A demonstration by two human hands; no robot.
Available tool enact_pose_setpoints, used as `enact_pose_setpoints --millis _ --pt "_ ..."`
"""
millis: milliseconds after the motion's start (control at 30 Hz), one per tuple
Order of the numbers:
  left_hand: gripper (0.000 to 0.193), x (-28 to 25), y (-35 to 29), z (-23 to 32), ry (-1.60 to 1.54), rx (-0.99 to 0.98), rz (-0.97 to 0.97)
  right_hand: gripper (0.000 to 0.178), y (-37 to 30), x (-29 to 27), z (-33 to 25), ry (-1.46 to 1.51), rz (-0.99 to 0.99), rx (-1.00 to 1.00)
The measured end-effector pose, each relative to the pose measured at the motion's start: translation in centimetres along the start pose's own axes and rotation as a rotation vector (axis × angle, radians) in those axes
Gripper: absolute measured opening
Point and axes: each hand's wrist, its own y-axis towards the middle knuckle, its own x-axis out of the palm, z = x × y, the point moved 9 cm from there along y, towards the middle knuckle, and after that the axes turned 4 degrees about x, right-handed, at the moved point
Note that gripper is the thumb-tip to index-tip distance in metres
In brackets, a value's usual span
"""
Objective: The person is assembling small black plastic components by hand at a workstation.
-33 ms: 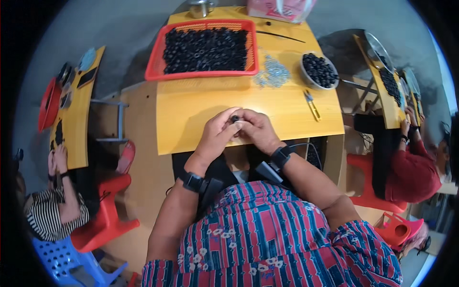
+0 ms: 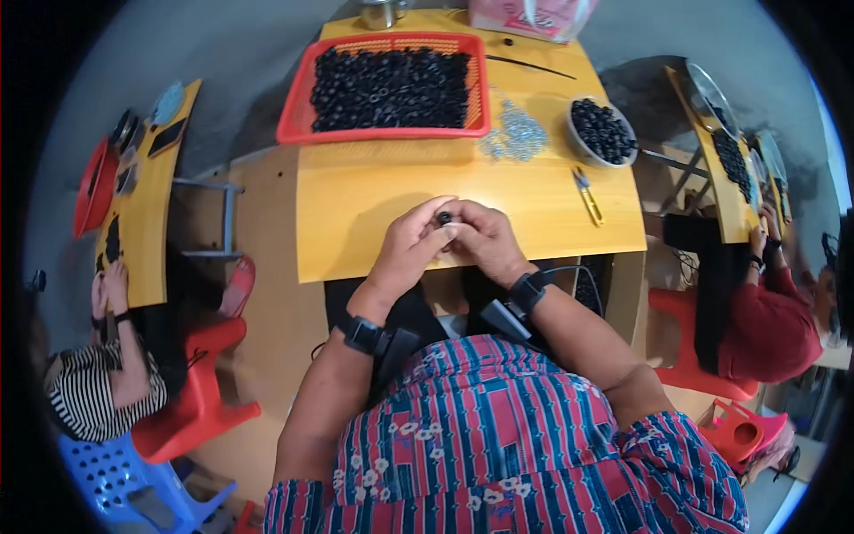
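Above the near edge of the yellow table, my left hand (image 2: pixel 411 246) and my right hand (image 2: pixel 489 240) meet, fingers closed together. Between their fingertips is a small round black part (image 2: pixel 445 216), mostly covered by the thumbs and fingers. Beyond my hands stands a red plastic basket (image 2: pixel 382 136) heaped with small black rings and round parts (image 2: pixel 387 93). A pile of small silvery pieces (image 2: pixel 519 132) lies to the basket's right. Farther right, a white bowl (image 2: pixel 576 138) holds more black round parts (image 2: pixel 601 129).
Yellow-handled snips (image 2: pixel 589 198) lie below the bowl. At the far edge are a metal cup (image 2: pixel 381 12), a pink bag (image 2: pixel 538 16) and a thin black strip (image 2: pixel 531 66). Co-workers sit at side tables: a striped top (image 2: pixel 98 392) left, a red sleeve (image 2: pixel 772 329) right.
The view has shifted slightly, so the table and its contents sit a little farther right. Both hands keep their closed hold on the small black part.
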Motion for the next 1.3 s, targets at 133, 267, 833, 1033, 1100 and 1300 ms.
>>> enact_pose_setpoints --millis 133,267,833,1033,1100,1300 --pt "0.046 -0.1 -0.4 -0.2 0.000 0.015 -0.041 0.017 -0.5 -0.5 -0.3 -0.262 0.088 -0.131" --pt "0.047 -0.1 -0.5 0.0 0.016 0.016 -0.055 0.019 -0.7 -0.5 -0.7 -0.398 0.123 -0.196" --pt "0.048 -0.3 -0.4 0.0 0.076 0.050 -0.031 0.021 -0.8 0.3 -2.1 -0.562 0.108 -0.307" --pt "0.039 0.0 -0.3 0.4 0.072 0.044 -0.042 0.020 -0.7 0.5 -1.9 -0.530 0.086 -0.229" --pt "0.035 0.0 -0.1 0.3 0.072 0.022 -0.068 0.020 -0.7 0.4 -1.7 -0.551 0.089 -0.235" --pt "0.030 -0.3 -0.3 0.2 0.120 0.044 -0.014 0.019 -0.4 0.0 -0.5 -0.570 0.111 -0.196"
